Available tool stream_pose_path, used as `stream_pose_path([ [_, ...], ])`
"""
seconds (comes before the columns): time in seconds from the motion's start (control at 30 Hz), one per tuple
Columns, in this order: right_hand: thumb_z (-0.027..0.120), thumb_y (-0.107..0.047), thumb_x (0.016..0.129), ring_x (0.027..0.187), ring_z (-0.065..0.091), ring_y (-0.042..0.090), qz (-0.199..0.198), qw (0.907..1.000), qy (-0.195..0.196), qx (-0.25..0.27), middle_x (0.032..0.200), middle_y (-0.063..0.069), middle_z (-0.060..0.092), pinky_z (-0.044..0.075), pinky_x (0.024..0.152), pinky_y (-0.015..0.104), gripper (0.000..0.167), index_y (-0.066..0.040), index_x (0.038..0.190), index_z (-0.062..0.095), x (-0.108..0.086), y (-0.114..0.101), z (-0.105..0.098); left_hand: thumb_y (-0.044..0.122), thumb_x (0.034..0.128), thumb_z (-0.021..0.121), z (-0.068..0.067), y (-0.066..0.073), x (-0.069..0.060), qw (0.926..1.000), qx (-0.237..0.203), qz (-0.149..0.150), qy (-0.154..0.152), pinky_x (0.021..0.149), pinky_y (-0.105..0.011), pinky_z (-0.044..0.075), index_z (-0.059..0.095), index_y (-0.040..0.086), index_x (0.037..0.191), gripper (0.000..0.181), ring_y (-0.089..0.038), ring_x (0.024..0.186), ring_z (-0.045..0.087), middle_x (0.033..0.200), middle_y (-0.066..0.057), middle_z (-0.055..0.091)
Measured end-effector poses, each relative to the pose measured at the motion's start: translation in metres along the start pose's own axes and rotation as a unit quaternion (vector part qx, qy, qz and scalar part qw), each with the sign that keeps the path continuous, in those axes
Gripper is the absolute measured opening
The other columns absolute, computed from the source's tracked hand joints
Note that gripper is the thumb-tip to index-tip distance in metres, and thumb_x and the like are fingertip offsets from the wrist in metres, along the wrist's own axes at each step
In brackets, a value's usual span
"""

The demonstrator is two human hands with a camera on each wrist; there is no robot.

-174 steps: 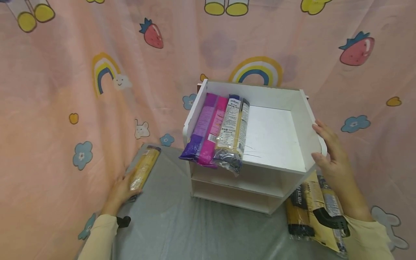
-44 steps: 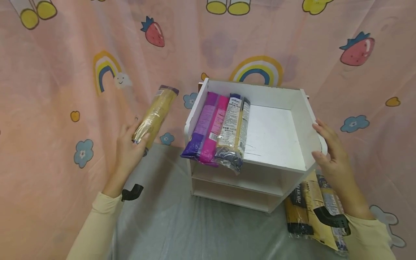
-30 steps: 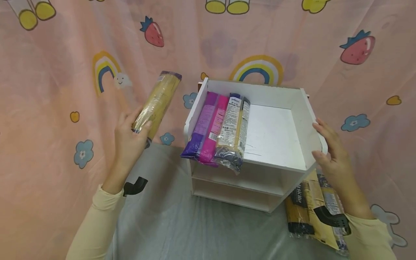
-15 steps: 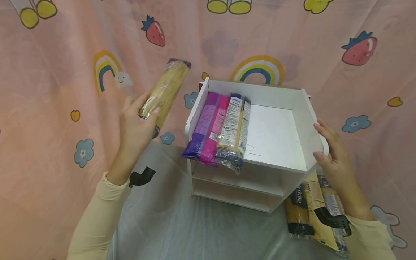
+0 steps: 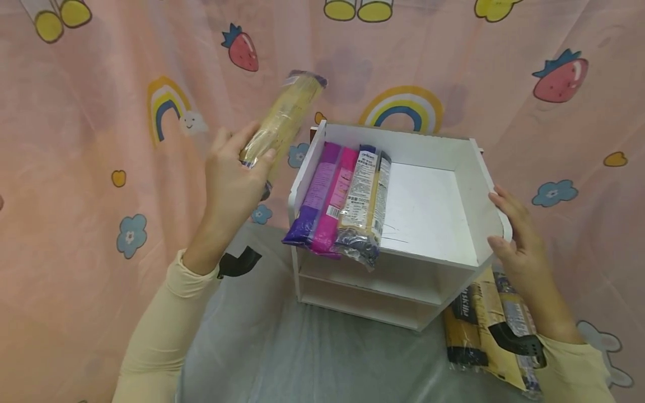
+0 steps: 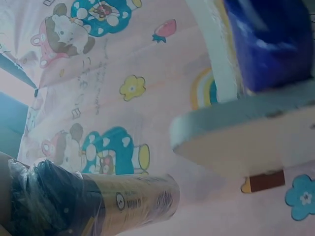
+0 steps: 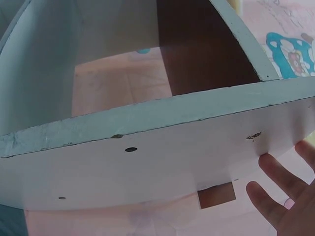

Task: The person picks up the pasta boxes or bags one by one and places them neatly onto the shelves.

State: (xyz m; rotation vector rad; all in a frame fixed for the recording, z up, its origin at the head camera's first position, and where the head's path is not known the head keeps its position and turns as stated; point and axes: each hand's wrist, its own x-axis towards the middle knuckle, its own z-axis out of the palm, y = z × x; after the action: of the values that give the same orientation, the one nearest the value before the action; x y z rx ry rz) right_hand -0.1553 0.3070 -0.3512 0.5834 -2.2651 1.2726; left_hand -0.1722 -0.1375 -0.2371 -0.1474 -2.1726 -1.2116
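My left hand [image 5: 234, 179] grips a pack of spaghetti [image 5: 284, 115], yellow in clear wrap with dark ends. It is raised and tilted in the air, left of the white shelf unit [image 5: 428, 212]. The left wrist view shows the spaghetti pack [image 6: 138, 199] below the unit's side panel [image 6: 236, 132], apart from it. On the top shelf lie a purple and pink pack [image 5: 322, 201] and a second spaghetti pack [image 5: 363, 201], side by side at the left. My right hand [image 5: 524, 246] rests against the unit's right side panel, and its fingertips [image 7: 268, 160] touch the outer face.
Several yellow and dark pasta packs [image 5: 486, 330] lie on the grey cloth [image 5: 322, 364] right of the unit, partly under my right forearm. Two lower shelves [image 5: 368, 285] open toward me. A pink patterned curtain [image 5: 126, 112] hangs behind.
My left hand has taken the spaghetti pack off the grey cloth at the left, lifting it up and rightward toward the unit. My right hand stays at the side panel.
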Motion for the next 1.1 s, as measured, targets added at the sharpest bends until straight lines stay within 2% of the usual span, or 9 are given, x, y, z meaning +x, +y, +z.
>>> stream_pose_path([
  [0.2, 0.057, -0.006, 0.095, 0.153, 0.021, 0.010, 0.005, 1.0000, 0.002, 0.001, 0.165, 0.000, 0.026, 0.016, 0.125, 0.031, 0.059, -0.011, 0.151, 0.039, 0.000, -0.002, 0.001, 0.018, 0.0898, 0.069, 0.012, 0.020, -0.001, 0.9996, 0.004, 0.008, -0.027, 0.070, -0.034, 0.055, 0.058, 0.010, 0.138, 0.050, -0.025, 0.090, 0.057, 0.109, -0.017, 0.055],
  [0.47, 0.056, -0.008, 0.096, 0.153, 0.022, 0.010, -0.006, 1.0000, 0.007, 0.002, 0.164, 0.001, 0.027, 0.018, 0.124, 0.026, 0.057, -0.010, 0.150, 0.040, 0.000, -0.001, 0.001, 0.019, 0.0910, 0.069, 0.031, 0.037, -0.008, 0.9980, -0.002, 0.013, -0.062, 0.068, -0.033, 0.057, 0.056, 0.010, 0.140, 0.052, -0.023, 0.091, 0.060, 0.107, -0.013, 0.053],
  [0.73, 0.056, -0.006, 0.095, 0.153, 0.022, 0.010, -0.003, 0.9999, 0.011, 0.000, 0.164, 0.002, 0.027, 0.019, 0.124, 0.029, 0.057, -0.010, 0.150, 0.040, 0.000, 0.002, 0.000, 0.019, 0.0892, 0.070, 0.054, 0.048, -0.019, 0.9970, 0.006, 0.046, -0.063, 0.070, -0.032, 0.055, 0.060, 0.008, 0.136, 0.049, -0.021, 0.089, 0.060, 0.100, -0.012, 0.054],
  [1.1, 0.055, -0.005, 0.095, 0.153, 0.022, 0.010, -0.004, 0.9999, 0.007, -0.007, 0.164, 0.002, 0.027, 0.019, 0.123, 0.031, 0.058, -0.010, 0.150, 0.040, 0.001, 0.001, 0.000, 0.024, 0.0900, 0.070, 0.084, 0.057, -0.031, 0.9943, 0.026, 0.043, -0.094, 0.064, -0.026, 0.047, 0.061, 0.008, 0.134, 0.048, -0.017, 0.081, 0.055, 0.101, -0.009, 0.055],
])
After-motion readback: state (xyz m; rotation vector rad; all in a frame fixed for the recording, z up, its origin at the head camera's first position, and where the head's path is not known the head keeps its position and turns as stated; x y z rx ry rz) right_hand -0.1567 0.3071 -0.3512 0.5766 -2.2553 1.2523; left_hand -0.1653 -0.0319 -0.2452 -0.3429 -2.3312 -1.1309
